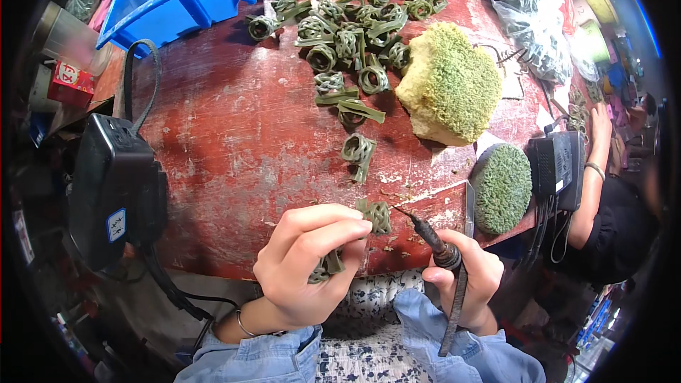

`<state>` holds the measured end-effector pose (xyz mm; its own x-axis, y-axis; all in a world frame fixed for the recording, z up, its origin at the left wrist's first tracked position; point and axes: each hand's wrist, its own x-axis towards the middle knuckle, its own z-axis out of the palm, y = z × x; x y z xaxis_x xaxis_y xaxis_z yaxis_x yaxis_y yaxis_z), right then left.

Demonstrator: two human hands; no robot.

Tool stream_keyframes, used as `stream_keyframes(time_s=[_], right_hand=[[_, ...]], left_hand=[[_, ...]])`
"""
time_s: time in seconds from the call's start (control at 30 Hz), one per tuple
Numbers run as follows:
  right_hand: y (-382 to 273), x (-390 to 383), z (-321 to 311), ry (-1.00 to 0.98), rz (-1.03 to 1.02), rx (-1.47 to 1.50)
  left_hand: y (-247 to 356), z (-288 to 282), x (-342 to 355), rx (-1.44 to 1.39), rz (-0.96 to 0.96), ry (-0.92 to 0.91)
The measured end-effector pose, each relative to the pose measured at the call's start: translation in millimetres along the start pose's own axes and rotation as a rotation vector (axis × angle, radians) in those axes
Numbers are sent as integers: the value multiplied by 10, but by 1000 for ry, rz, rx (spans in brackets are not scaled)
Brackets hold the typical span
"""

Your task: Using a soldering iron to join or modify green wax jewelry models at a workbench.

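Observation:
My left hand (308, 252) is closed, pinching a small green openwork ring piece (377, 218) by its edge between thumb and fingers. A second green ring piece (328, 267) shows in the palm of that hand. My right hand (468, 269) is wrapped round the dark, ribbed handle of a pen-like tool (429, 235) with a thin pointed tip. The tip is just right of the held piece, with a small gap between them. A dark flat strip (454, 315), perhaps the tool's cord, runs down from the right hand. One loose ring piece (358, 156) lies beyond my left hand.
Several green ring pieces (347, 42) lie heaped on the worn red table (220, 156). Right of them are a yellow-green crumbly block (457, 81) and a round green pad (502, 188). Black power boxes (117, 188) and a blue bin (177, 10) stand left. Another person (613, 220) works at right.

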<state>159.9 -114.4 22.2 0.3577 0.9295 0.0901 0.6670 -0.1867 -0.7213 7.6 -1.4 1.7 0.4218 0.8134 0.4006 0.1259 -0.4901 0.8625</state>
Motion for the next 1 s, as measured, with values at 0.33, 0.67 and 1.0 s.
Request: stream_keyframes(time_s=[0.33, 0.67, 1.0], right_hand=[[117, -67, 40, 44, -145, -120], [126, -71, 60, 25, -145, -152], [99, -48, 50, 2, -139, -174]], left_hand=[[-20, 7, -49, 136, 93, -16], [2, 43, -62, 205, 123, 9], [53, 81, -74, 266, 69, 33]])
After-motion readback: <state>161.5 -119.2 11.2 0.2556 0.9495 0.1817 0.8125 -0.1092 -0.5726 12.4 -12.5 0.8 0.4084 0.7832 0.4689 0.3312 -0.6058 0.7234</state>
